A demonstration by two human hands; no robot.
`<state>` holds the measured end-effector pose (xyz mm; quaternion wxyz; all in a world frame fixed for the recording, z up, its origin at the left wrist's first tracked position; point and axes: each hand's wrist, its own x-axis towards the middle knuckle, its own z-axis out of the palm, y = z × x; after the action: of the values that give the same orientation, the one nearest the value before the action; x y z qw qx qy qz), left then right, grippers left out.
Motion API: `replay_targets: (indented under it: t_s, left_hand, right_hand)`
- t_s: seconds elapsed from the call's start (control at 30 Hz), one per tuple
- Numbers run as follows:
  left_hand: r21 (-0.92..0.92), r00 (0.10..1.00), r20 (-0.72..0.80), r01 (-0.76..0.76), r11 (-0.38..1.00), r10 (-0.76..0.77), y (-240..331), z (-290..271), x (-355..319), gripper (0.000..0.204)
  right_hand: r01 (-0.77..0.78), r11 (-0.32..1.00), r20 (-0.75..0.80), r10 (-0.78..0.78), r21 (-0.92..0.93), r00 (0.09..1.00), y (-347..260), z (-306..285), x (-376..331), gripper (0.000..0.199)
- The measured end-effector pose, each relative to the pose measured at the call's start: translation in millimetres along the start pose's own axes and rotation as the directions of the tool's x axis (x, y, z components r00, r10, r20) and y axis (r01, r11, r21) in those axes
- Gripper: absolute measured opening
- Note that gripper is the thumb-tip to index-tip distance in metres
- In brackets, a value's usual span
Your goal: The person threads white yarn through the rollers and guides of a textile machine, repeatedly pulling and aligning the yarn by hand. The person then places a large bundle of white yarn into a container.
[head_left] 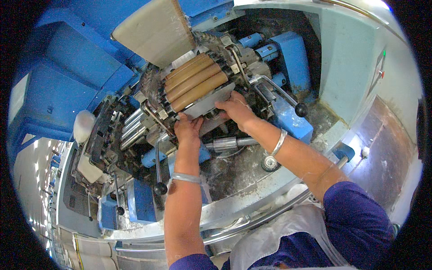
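A flat grey metal plate (210,101) lies tilted along the front of several brown rollers (198,83) in the machine. My left hand (187,130) grips its lower left end, fingers bent against the edge and partly out of sight. At the right end, my right hand (236,110) has its thumb and fingers closed on the plate. The undersides of the fingers are hidden behind the plate and the hands.
Black-knobbed levers flank the rollers: one lever (158,168) by my left forearm, another lever (283,92) beyond my right. A pale panel (155,33) rises behind the rollers. Below the hands runs a metal shaft (229,144). A curved rail (265,216) crosses in front of me.
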<state>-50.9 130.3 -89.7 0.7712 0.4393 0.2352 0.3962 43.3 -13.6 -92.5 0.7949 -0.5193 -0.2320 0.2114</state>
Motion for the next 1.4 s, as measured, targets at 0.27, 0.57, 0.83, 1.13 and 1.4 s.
replay_targets:
  t_s: [0.27,0.57,0.83,1.13,1.4]
  left_hand:
    - [-0.167,0.996,0.010,0.087,0.982,-0.086,-4,1,12,0.046]
    - [-0.196,0.994,0.018,0.109,0.974,-0.107,0,-1,8,0.044]
    - [-0.210,0.993,0.023,0.118,0.970,-0.116,1,1,4,0.039]
    - [-0.382,0.989,0.055,0.147,0.913,-0.136,0,5,4,0.040]
    - [-0.317,0.982,0.159,0.149,0.936,-0.103,-2,2,6,0.032]
  right_hand:
    - [-0.185,0.750,-0.139,0.346,0.635,0.928,-6,15,29,0.035]
    - [-0.074,0.748,-0.132,0.212,0.659,0.968,0,18,33,0.052]
    - [-0.057,0.759,-0.134,0.188,0.648,0.973,8,18,46,0.036]
    - [-0.037,0.848,-0.142,0.131,0.528,0.981,18,12,50,0.032]
    - [-0.120,0.819,-0.127,0.229,0.561,0.965,9,14,40,0.035]
